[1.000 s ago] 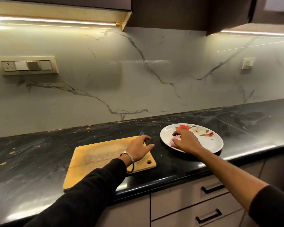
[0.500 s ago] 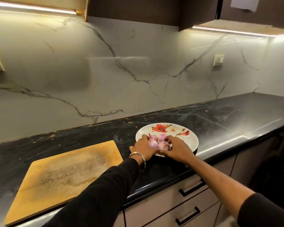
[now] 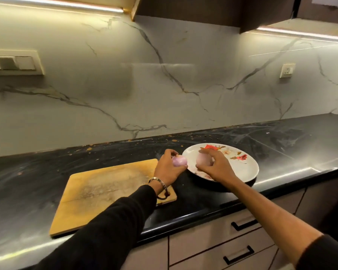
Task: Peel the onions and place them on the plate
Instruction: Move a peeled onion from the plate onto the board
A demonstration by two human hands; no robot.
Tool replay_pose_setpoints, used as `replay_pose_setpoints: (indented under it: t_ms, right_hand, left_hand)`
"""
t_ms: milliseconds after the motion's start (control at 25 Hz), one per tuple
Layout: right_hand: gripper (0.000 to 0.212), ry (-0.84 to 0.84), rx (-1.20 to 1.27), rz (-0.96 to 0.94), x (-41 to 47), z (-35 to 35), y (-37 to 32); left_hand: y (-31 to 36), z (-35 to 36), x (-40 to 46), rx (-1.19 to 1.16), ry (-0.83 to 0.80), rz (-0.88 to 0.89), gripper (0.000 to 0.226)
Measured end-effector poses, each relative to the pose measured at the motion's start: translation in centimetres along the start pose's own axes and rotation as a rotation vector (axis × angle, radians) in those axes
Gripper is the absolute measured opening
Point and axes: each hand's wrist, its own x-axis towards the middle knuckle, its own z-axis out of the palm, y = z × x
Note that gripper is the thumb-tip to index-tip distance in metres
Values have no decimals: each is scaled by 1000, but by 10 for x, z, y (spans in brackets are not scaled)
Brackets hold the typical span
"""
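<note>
Half a sec ago both hands were bunched on a pile of onions on the plate [image 3: 240,168]. Now each is lifting 1: left hand [image 3: 167,168] is holding a purple onion [image 3: 179,160] just beside the plate rim, right hand [image 3: 216,166] is gripping a paler onion [image 3: 203,159] over the plate. 2 onions showing; pink bits are lying under the right hand. Wood board [image 3: 105,188] is sitting left on the black counter [image 3: 291,145], w/ the left wrist crossing its corner.

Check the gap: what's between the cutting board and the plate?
Head view: bare black countertop, with the left hand gripping a peeled onion above it, between cutting board and plate.
</note>
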Motion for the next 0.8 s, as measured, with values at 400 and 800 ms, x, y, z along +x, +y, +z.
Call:
replay_pose_setpoints:
  t_ms: [400,800]
  right_hand:
    - [58,-355,91,-161,-24,162,-132]
    - [62,-389,-112,-221,-19,205,-146]
  left_hand:
    - [-87,-178,-83,223,168,-151,56]
    - [-115,-179,-89,68,226,-182,53]
